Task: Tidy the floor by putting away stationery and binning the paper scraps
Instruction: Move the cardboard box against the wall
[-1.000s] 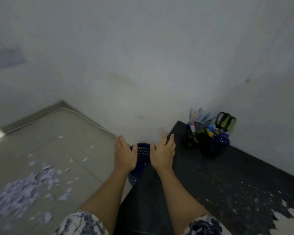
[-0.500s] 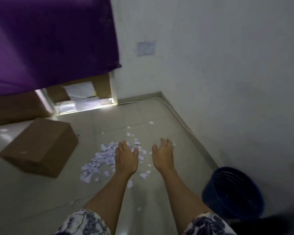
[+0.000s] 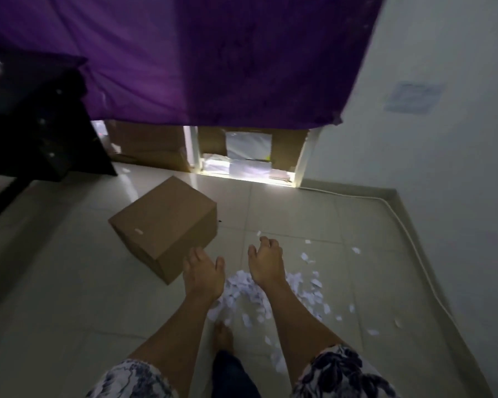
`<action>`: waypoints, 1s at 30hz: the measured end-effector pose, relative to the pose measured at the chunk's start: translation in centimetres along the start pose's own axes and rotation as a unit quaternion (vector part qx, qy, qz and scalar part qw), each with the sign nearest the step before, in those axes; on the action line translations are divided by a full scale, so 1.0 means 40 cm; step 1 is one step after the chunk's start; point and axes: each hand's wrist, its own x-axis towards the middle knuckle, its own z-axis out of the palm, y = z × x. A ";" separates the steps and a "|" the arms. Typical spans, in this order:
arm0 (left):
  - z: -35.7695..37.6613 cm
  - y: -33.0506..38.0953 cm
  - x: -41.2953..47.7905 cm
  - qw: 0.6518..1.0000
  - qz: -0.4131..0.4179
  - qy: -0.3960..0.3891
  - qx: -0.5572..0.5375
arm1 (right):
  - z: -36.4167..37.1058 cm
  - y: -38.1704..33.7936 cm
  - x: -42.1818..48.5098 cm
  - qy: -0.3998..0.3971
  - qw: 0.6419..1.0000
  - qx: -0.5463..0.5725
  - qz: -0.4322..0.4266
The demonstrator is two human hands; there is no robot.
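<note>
A heap of white paper scraps [image 3: 243,285] lies on the pale tiled floor, with loose bits scattered to its right [image 3: 316,282]. My left hand [image 3: 203,272] hovers over the heap's left edge, fingers loosely bent and holding nothing. My right hand [image 3: 266,262] is stretched out above the heap's far side, fingers relaxed and empty. Both forearms reach forward from patterned sleeves. The blue bin and the stationery holder are out of view.
A closed cardboard box [image 3: 167,225] sits tilted on the floor just left of my hands. A purple cloth [image 3: 213,58] hangs over boxes at the back. Dark furniture [image 3: 38,127] stands far left. A white wall [image 3: 443,168] and a cable [image 3: 414,245] run along the right. My bare foot [image 3: 223,337] stands below the heap.
The view has swung left from the blue bin and the black mat to the scrap heap. Both empty hands now hover over the scraps, nearer the cardboard box.
</note>
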 end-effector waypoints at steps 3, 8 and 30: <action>-0.011 -0.021 0.174 0.999 -0.028 0.032 0.014 | 0.053 -0.084 0.186 -0.022 0.999 -0.026 -0.036; 0.029 -0.107 0.456 0.994 -0.085 0.062 0.016 | 0.203 -0.181 0.468 -0.044 0.994 -0.066 -0.076; 0.492 -0.589 1.025 0.933 -0.253 0.256 0.022 | 0.919 -0.046 1.179 0.088 0.976 0.186 0.067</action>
